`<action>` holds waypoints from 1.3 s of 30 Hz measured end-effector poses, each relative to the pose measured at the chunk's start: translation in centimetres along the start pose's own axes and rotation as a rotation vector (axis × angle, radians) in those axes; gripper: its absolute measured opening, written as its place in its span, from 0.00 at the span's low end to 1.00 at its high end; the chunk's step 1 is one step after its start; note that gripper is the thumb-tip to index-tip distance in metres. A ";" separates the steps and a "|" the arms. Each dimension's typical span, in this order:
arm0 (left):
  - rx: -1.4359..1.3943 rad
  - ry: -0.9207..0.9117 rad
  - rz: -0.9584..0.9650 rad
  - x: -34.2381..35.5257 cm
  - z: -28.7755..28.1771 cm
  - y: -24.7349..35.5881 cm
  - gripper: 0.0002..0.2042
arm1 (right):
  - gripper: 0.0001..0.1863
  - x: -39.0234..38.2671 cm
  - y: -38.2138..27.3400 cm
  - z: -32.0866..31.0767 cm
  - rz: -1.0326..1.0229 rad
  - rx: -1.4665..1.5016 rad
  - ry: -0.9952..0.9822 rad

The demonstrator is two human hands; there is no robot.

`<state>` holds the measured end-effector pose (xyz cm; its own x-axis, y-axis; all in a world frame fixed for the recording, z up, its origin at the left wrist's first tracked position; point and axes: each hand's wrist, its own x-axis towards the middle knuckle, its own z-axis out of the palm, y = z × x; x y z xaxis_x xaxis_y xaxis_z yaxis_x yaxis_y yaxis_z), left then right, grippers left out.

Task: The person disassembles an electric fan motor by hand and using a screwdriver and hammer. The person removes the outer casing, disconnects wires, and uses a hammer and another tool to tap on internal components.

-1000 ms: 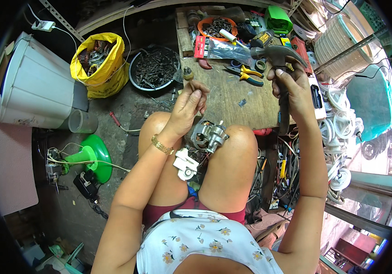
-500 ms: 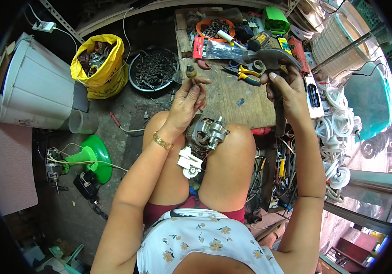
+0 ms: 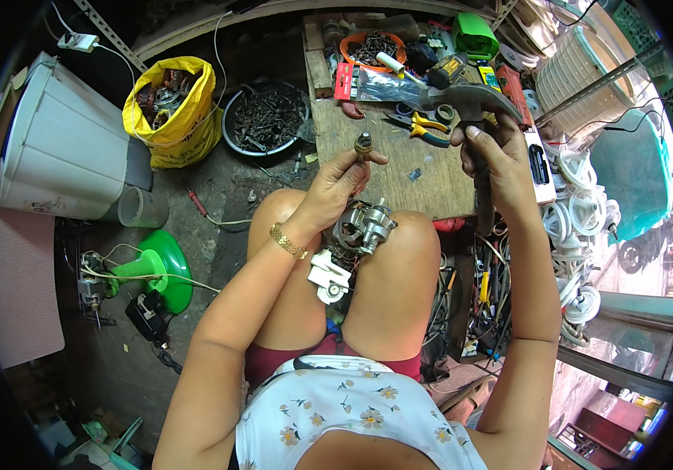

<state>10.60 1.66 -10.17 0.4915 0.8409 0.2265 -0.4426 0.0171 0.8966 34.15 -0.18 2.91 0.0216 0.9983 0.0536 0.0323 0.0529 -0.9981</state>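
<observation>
Motor [image 3: 374,229] rests on the thighs [image 3: 395,290], just on the near side and slightly right of the left hand [image 3: 338,185], its thin shaft pointing away from the torso. Left fingers pinch a rod-like tool [image 3: 363,144], dark end up; lower end hidden. Right hand [image 3: 499,159] grasps a hammer [image 3: 471,97] by its handle, head well right of the tool, above the wooden surface [image 3: 438,186]. Left hand nearer the motor.
</observation>
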 end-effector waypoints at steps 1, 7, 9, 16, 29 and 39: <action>0.009 -0.001 0.000 0.0 0.1 0.0 0.18 | 0.21 -0.1 -0.1 0.0 0.003 0.004 -0.002; 0.060 0.002 0.017 -0.1 0.2 -0.3 0.15 | 0.21 -0.1 -0.8 -0.1 0.008 -0.016 -0.021; 0.040 0.002 0.005 -0.1 0.2 -0.2 0.16 | 0.20 0.0 -0.8 -0.2 0.012 -0.016 -0.021; 0.049 0.017 -0.022 -0.2 0.3 0.0 0.13 | 0.17 0.4 -1.7 0.3 -0.016 -0.019 -0.053; 0.112 0.015 -0.053 -0.5 0.2 0.0 0.13 | 0.13 0.9 -5.4 1.8 -0.285 -0.585 -0.275; 0.114 0.078 0.005 -0.7 1.1 -0.1 0.11 | 0.11 1.4 -12.7 2.6 -0.898 -1.075 -0.269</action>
<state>11.09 0.45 -10.03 0.4279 0.8802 0.2054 -0.3548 -0.0454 0.9338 31.17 0.64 15.54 -0.5950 0.6161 0.5161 0.6653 0.7378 -0.1139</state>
